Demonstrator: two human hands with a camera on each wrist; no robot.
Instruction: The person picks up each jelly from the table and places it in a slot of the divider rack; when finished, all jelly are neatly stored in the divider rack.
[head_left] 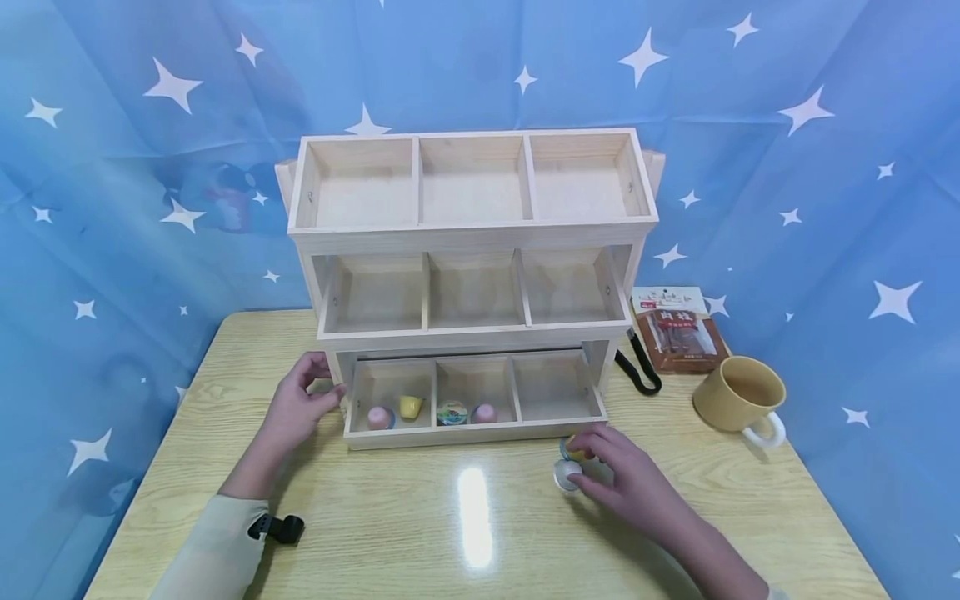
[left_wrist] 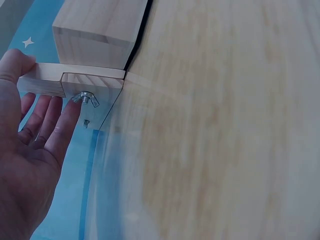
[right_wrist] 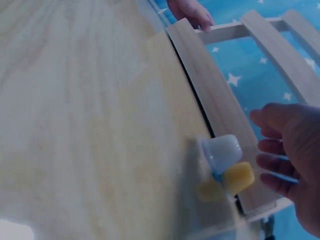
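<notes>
A three-tier wooden shelf stands on the table, each tier split into three compartments. My left hand grips its lower left side, thumb on one side of the wooden frame and fingers on the other, near a wing nut. At the shelf's front right, my right hand hovers with loosely bent fingers beside a white jelly cup and a yellow jelly cup; a gap shows between fingers and cups. In the bottom tier lie pink jelly cups, another yellow jelly cup and one with a printed lid.
Right of the shelf stand a tan mug with a white handle, a brown food packet and a black looped strap. A blue star-patterned cloth hangs behind and beside the wooden table.
</notes>
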